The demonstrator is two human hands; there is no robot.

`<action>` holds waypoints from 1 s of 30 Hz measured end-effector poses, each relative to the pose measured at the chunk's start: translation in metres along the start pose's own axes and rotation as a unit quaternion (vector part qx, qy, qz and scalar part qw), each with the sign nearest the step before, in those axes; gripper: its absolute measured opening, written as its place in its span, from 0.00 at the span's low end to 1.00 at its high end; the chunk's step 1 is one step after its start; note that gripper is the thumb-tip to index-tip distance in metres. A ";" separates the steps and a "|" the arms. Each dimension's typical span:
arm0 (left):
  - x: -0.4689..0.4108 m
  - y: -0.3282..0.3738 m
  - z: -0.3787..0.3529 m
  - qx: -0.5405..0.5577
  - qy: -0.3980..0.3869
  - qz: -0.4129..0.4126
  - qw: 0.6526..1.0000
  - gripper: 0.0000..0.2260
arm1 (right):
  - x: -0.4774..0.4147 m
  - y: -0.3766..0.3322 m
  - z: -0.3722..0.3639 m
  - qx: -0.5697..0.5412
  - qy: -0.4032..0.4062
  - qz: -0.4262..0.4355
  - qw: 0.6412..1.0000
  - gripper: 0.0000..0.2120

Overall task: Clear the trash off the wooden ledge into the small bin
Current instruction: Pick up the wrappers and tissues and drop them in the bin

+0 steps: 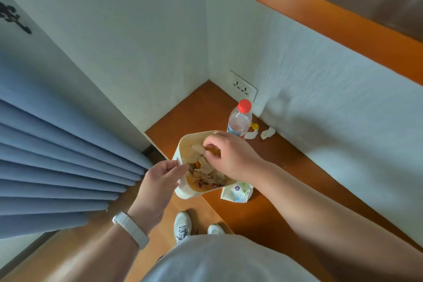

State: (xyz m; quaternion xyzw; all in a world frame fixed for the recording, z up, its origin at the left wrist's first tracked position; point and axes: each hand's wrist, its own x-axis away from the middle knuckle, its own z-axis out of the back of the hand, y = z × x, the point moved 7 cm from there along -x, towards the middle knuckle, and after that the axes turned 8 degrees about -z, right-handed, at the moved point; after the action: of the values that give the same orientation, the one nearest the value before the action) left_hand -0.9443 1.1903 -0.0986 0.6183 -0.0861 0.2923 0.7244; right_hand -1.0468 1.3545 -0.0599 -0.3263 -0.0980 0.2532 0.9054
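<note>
A small cream bin (185, 191) is held tilted at the edge of the wooden ledge (274, 190). My left hand (160, 181) grips its near rim. My right hand (229, 155) reaches into the bin's mouth, fingers bunched over crumpled tissues (206, 170) and orange scraps inside; whether it still holds something I cannot tell. On the ledge remain a clear bottle with a red cap (239, 120), two crumpled white tissues (267, 133), a small yellow piece (254, 125) and a floral wrapper (237, 193).
White walls close the ledge's back and left corner, with a socket plate (243, 86) low on the wall. Blue curtain folds (57, 167) hang at the left. My shoes (182, 226) stand on the wooden floor below.
</note>
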 end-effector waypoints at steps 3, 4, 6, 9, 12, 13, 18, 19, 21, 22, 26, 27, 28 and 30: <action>-0.005 -0.001 0.006 0.006 0.008 -0.003 1.000 0.08 | -0.003 0.005 0.004 -0.014 0.012 -0.003 1.000 0.10; -0.006 -0.002 0.009 0.009 0.013 -0.003 1.000 0.07 | -0.002 0.011 0.007 -0.014 0.025 -0.012 1.000 0.10; -0.009 -0.003 0.013 0.012 0.019 0.000 1.000 0.07 | 0.000 0.031 0.011 -0.010 0.054 -0.036 0.998 0.09; -0.012 -0.007 0.020 0.023 0.022 0.010 0.999 0.08 | 0.009 0.077 0.002 0.022 0.069 -0.107 0.992 0.09; -0.015 -0.011 0.027 0.034 0.030 0.014 0.999 0.09 | 0.022 0.131 -0.023 0.080 0.025 -0.201 0.976 0.11; -0.015 -0.012 0.029 0.034 0.032 0.015 0.999 0.09 | 0.028 0.147 -0.032 0.090 0.005 -0.230 0.969 0.12; -0.016 -0.014 0.034 0.032 0.034 0.015 0.999 0.10 | 0.050 0.194 -0.062 0.140 -0.056 -0.294 0.944 0.18; -0.016 -0.014 0.035 0.030 0.036 0.015 0.999 0.10 | 0.051 0.196 -0.065 0.146 -0.055 -0.295 0.943 0.19; -0.016 -0.013 0.035 0.030 0.041 0.014 0.999 0.10 | 0.051 0.197 -0.069 0.160 -0.050 -0.291 0.942 0.18; -0.017 -0.012 0.034 0.029 0.042 0.015 0.999 0.10 | 0.050 0.198 -0.070 0.166 -0.049 -0.289 0.942 0.16; -0.019 -0.008 0.030 0.031 0.039 0.009 0.999 0.08 | 0.049 0.200 -0.069 0.181 -0.053 -0.290 0.938 0.08; -0.020 -0.007 0.028 0.032 0.038 0.007 0.999 0.08 | 0.050 0.200 -0.068 0.184 -0.056 -0.293 0.937 0.06; -0.021 -0.006 0.027 0.032 0.036 0.005 0.999 0.08 | 0.052 0.200 -0.067 0.187 -0.057 -0.297 0.935 0.05; -0.022 -0.005 0.024 0.034 0.033 0.003 0.999 0.07 | 0.058 0.200 -0.064 0.189 -0.055 -0.311 0.930 0.03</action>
State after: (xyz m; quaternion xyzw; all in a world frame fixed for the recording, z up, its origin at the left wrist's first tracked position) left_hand -0.9542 1.1602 -0.1079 0.6321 -0.0538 0.3177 0.7047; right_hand -1.0546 1.4818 -0.2361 -0.0881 -0.1946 -0.0101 0.9769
